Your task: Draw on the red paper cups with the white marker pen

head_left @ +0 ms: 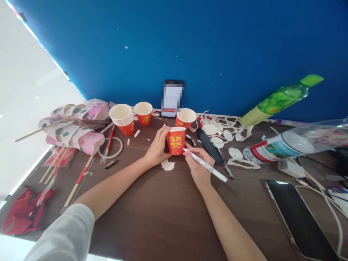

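Observation:
A red paper cup with a gold double-character print stands upright in the middle of the table, its opening tipped slightly away. My left hand is wrapped round its left side, thumb near the base. In my right hand is a white acrylic marker, its pink tip touching or very close to the cup's lower right side. Another red cup sits just behind. A torn white paper scrap lies below the held cup.
Stacked red cups and a single cup stand back left. A phone leans on the blue partition. White paper cut-offs, a black knife, bottles and a dark phone lie right; wrapped sticks lie left.

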Available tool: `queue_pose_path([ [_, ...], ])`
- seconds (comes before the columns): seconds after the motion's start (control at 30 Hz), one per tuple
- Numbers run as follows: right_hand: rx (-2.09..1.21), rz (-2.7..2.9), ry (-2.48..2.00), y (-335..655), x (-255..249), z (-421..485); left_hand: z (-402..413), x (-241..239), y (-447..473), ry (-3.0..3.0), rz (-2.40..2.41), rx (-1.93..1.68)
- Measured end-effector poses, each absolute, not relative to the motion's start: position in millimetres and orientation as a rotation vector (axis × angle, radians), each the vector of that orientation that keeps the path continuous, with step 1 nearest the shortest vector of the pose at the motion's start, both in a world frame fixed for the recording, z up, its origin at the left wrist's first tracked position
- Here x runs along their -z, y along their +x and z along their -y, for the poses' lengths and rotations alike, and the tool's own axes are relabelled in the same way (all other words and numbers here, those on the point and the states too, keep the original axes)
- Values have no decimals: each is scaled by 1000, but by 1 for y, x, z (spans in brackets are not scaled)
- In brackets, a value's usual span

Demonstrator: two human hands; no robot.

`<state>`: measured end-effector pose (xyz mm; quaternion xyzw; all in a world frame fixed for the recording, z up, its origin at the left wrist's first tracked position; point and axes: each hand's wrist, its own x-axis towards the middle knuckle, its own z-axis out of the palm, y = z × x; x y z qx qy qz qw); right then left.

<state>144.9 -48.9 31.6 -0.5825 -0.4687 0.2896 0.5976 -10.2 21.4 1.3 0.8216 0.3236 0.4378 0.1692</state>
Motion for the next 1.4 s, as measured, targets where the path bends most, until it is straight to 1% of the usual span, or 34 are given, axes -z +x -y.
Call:
queue_pose_path([
  [0.2, -680, 1083, -1337, 146, -33, 48, -21, -2, -10, 2331, -925, -1240],
  [0.53, -599, 1165, -1355, 138, -35, 55, -15, -6, -10, 2334, -988, -1158],
  [0.73, -552, 1199, -1365, 139, -31, 54, -15, -5, -10, 2353, -991, -1169],
  [1.4, -603, 1197, -1356, 139, -32, 54, -15, -5, -10, 2371, -983, -1196],
])
